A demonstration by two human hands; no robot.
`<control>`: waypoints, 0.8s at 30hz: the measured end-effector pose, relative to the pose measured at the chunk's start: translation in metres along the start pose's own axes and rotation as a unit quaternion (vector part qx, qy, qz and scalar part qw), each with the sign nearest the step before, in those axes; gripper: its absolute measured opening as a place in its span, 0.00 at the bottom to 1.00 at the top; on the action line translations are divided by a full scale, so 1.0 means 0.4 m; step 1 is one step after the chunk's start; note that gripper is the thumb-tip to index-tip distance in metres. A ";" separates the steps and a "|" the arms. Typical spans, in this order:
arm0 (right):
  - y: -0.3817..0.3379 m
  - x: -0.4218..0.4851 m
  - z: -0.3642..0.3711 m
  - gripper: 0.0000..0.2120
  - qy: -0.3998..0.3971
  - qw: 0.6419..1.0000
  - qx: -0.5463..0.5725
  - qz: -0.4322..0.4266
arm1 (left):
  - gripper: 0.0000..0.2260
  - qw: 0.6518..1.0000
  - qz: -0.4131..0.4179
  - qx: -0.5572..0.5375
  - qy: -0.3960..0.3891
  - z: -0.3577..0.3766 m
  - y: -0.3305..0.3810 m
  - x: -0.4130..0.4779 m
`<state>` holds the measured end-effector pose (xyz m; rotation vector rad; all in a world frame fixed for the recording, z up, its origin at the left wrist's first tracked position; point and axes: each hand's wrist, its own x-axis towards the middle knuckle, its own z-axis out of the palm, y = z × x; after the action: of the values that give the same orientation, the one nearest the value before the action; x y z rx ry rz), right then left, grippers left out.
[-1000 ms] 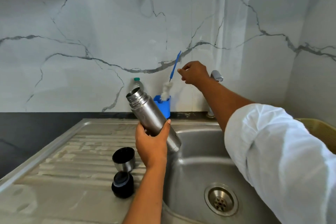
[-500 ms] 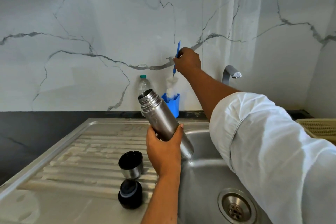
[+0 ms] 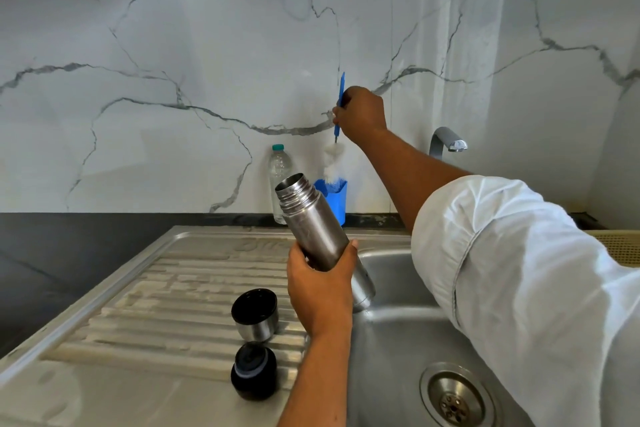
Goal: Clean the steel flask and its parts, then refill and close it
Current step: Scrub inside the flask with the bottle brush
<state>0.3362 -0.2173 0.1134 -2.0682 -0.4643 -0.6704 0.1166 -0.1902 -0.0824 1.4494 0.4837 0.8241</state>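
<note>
Two parts off, cup (image 3: 255, 314) and stopper (image 3: 254, 371) on drainboard (image 3: 156, 288). Left hand (image 3: 320, 291) grips open flask (image 3: 317, 232) tilted over sink (image 3: 398, 340) edge; right hand (image 3: 360, 113) clamps brush handle (image 3: 341, 88) above holder (image 3: 335, 199). Scrubbing, refill, closing likely pending.

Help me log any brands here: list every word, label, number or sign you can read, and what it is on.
Nothing can be read.
Embossed mark on the sink's drainboard: too blurred to read.
Steel flask: no text visible on the side shown.
Plastic bottle: no legible label.
</note>
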 end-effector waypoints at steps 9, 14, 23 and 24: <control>-0.039 -0.027 -0.022 0.05 0.051 0.995 0.052 -0.066 | 0.22 1.000 -0.007 0.001 -0.002 -0.001 -0.002 0.004; -0.063 -0.044 -0.045 0.04 0.062 0.992 0.058 -0.092 | 0.21 1.000 -0.009 -0.003 -0.001 -0.004 -0.002 0.006; -0.067 -0.083 -0.101 0.05 0.081 0.988 0.058 -0.119 | 0.22 1.000 -0.011 -0.006 -0.004 -0.004 -0.001 0.008; -0.067 -0.086 -0.108 0.05 0.087 0.987 0.060 -0.120 | 0.22 1.000 -0.013 -0.008 -0.004 -0.005 0.000 0.007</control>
<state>0.2821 -0.2416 0.1290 -1.8384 -0.6427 -0.9338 0.1170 -0.1867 -0.0820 1.4287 0.4875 0.7992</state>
